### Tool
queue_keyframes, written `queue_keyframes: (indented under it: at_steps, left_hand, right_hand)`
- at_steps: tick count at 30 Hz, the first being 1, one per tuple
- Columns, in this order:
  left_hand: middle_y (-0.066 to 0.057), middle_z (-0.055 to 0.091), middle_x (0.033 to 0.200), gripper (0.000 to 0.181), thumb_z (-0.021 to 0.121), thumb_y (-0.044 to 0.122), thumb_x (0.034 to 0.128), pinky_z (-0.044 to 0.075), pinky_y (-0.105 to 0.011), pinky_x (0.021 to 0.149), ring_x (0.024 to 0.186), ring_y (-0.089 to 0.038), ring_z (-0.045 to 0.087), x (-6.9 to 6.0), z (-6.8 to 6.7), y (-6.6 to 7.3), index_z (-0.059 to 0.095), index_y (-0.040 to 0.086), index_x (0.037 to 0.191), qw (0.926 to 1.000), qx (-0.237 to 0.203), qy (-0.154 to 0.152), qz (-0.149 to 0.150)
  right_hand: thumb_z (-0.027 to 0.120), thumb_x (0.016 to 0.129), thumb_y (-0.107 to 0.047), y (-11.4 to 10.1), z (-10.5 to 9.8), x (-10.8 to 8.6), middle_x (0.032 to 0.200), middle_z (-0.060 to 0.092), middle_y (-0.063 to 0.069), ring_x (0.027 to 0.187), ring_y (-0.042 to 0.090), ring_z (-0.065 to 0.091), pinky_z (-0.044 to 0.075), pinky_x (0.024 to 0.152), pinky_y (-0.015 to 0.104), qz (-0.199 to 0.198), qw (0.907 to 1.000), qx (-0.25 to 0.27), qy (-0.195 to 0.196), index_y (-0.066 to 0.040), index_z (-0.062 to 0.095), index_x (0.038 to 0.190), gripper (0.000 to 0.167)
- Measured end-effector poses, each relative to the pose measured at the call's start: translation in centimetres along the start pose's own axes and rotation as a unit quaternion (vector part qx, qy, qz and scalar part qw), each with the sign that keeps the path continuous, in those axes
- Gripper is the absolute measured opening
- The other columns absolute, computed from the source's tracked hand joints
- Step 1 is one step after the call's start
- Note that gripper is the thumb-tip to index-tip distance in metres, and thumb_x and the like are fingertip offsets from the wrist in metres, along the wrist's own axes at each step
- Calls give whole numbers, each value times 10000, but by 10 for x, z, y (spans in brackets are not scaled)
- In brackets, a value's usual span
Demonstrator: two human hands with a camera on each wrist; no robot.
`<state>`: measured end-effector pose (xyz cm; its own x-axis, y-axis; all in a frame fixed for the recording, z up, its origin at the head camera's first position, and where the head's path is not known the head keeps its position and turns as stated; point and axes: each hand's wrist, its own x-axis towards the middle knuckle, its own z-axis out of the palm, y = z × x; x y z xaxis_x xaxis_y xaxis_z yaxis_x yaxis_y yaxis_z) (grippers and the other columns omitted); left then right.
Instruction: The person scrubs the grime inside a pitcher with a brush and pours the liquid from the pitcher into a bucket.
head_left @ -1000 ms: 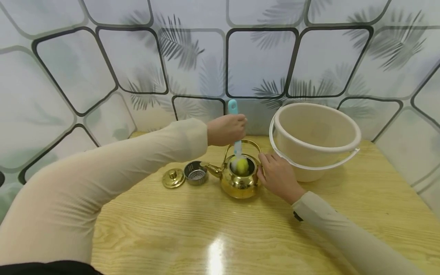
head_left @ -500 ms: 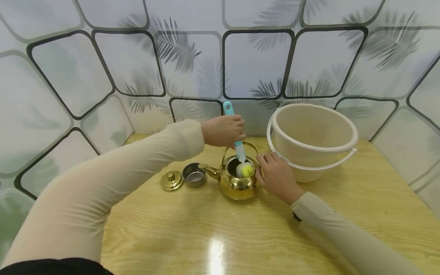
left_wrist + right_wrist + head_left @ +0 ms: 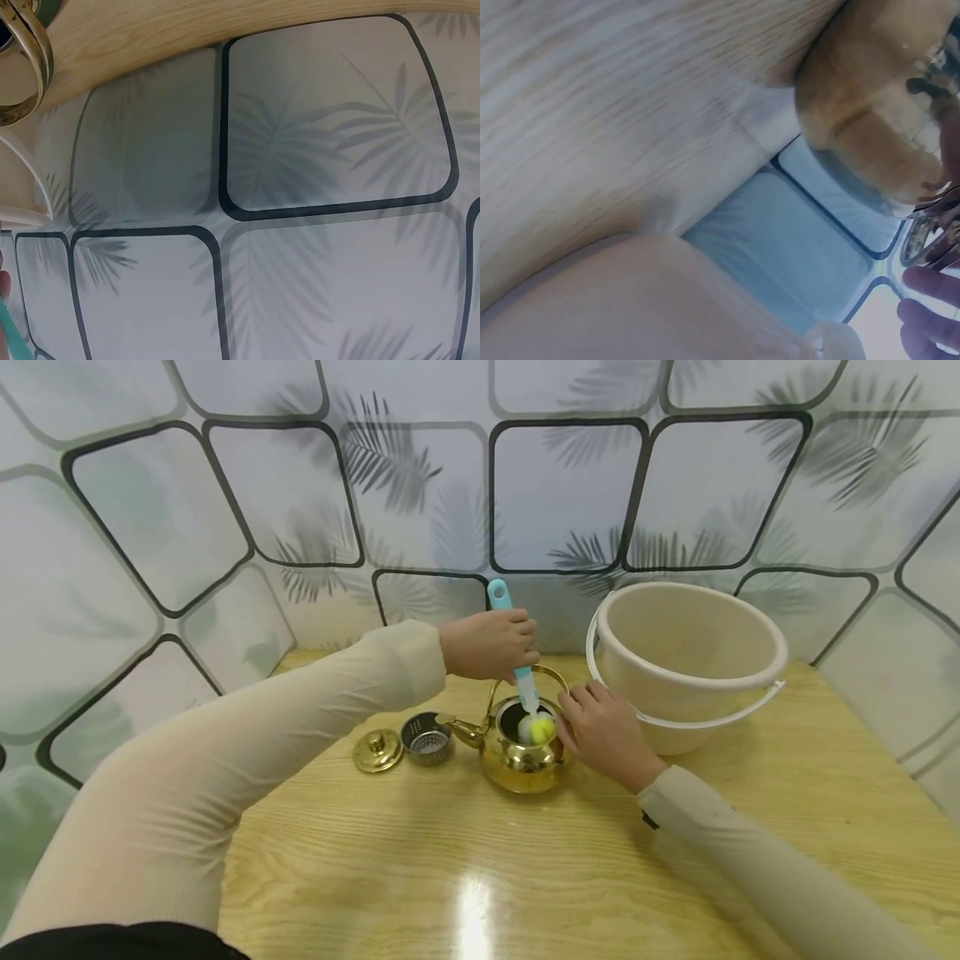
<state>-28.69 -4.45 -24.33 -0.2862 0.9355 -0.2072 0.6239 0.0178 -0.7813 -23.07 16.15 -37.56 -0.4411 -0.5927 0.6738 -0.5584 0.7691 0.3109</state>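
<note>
Left hand (image 3: 489,645): we grip the brush (image 3: 527,690), its head in the kettle (image 3: 525,774).
Right hand (image 3: 609,735): at the kettle's three o'clock; whether fingers grip, we cannot tell.

1. Pale wooden desk (image 3: 150,34), grain running lengthwise, long curved edge bordering the wall (image 3: 315,172).
2. Near that edge of the desk, only part of the gold kettle (image 3: 41,64): a broad, shiny curved handle, seen against the desk's edge. Just beside it, a scrap of dark green (image 3: 51,13), too cropped to identify.
3. Past the same desk edge, a portion of the pale bucket (image 3: 19,184), white and curved along the rim.
4. Farther from the desk's edge, a sliver of left hand (image 3: 4,285) beside a turquoise handle (image 3: 13,337), both heavily cropped.
5. Across the wall, rounded black and grey outlines, with grey fronds.
</note>
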Motion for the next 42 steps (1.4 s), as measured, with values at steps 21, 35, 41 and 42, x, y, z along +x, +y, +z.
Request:
queue_keyframes:
  at_steps: [21, 35, 41, 42]
  left_hand:
    - [-21, 651, 1006, 556, 415, 572, 908, 357, -311, 847, 907, -197, 500, -7, -9, -9, 544, 179, 1280, 9975, 206, -402, 542]
    - [1, 655, 935, 511, 431, 593, 884, 323, -293, 788, 779, -172, 368, -4, -13, -14, 630, 160, 1065, 9966, 385, -620, 394]
    - [-5, 664, 944, 475, 472, 572, 883, 331, -301, 809, 782, -174, 380, 4, -14, -13, 652, 153, 1017, 9970, 263, -710, 165]
    - [-5, 667, 948, 471, 475, 569, 884, 334, -301, 816, 790, -174, 402, 5, -14, -13, 655, 153, 1010, 9969, 261, -727, 118]
  right_hand:
    - [557, 821, -166, 2, 6, -4, 788, 603, 82, 692, 248, 549, 461, 563, 338, 26, 9997, 235, 58, -55, 621, 835, 129]
    - [596, 785, -143, 2, 5, -3, 777, 583, 81, 689, 256, 549, 433, 540, 333, 4, 9992, 340, 195, -58, 598, 813, 90]
    - [586, 786, -141, 1, 5, -3, 770, 578, 74, 699, 252, 555, 438, 541, 329, 43, 9990, 403, 209, -63, 605, 815, 85]
    - [587, 786, -140, 1, 5, -3, 770, 579, 72, 701, 250, 557, 440, 542, 327, 48, 9989, 414, 205, -64, 606, 816, 84]
